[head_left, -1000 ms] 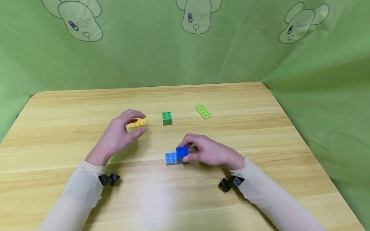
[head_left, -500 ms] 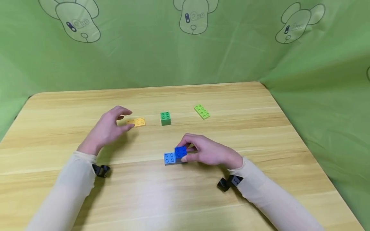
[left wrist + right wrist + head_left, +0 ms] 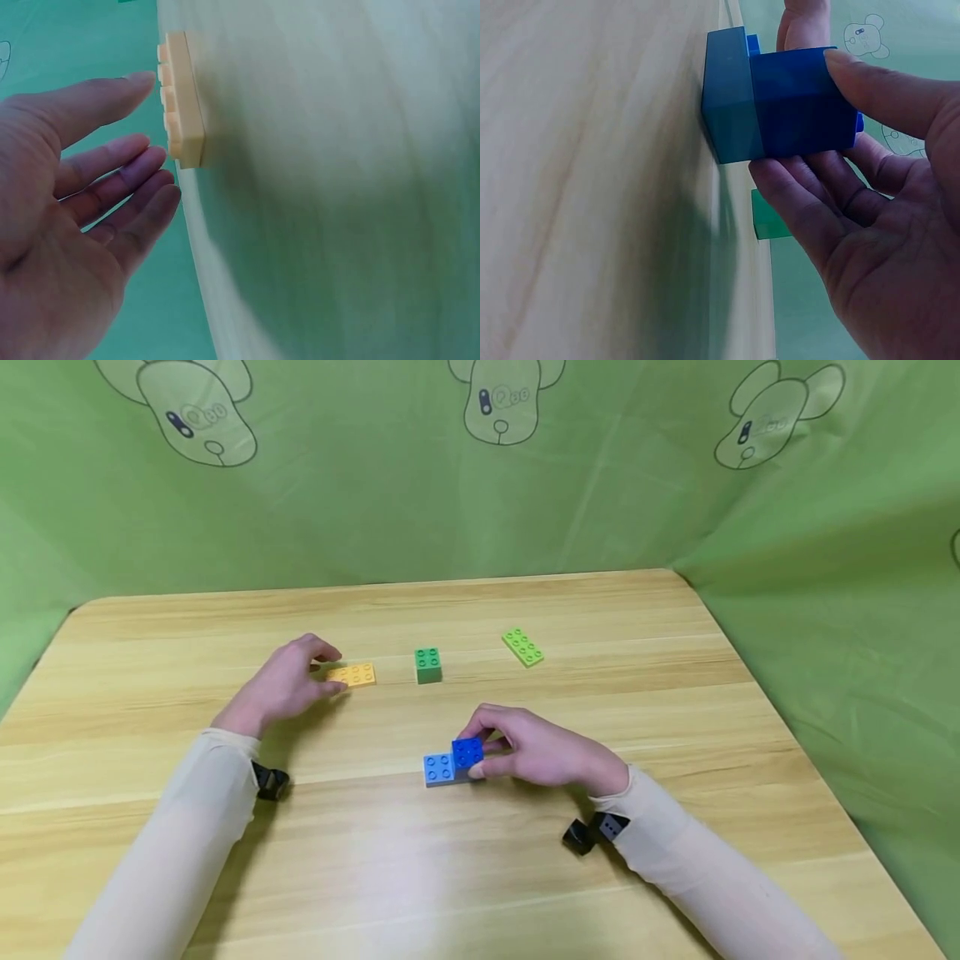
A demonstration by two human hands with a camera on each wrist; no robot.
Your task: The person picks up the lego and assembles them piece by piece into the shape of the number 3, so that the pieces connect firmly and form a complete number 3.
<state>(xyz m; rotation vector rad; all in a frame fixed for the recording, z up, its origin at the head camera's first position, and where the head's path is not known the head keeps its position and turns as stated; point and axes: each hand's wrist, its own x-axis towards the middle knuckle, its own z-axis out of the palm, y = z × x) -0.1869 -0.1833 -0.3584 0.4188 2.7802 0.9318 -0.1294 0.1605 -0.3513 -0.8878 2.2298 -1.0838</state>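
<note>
Blue block [image 3: 467, 752], pinched by the right hand [image 3: 551, 750], sits on the pale block [image 3: 438, 768] at its 3 o'clock end. The left hand [image 3: 281, 683], loosely spread, holding nothing, is just beside the yellow block [image 3: 362, 674], toward 10 o'clock.

On the wood-grained tabletop [image 3: 360, 868] before me I see a green brick [image 3: 428, 667] with four studs and, to its right, a lime plate [image 3: 522, 647] lying aslant. Green cloth [image 3: 360, 493] printed with cartoon heads [image 3: 501, 402] surrounds me.

Your wood-grained counter [image 3: 420, 877] bore a yellow brick [image 3: 360, 674], a green block [image 3: 428, 670] and a lime plate [image 3: 522, 647]. Nearer you, a light-blue brick [image 3: 438, 768] lay on it.
</note>
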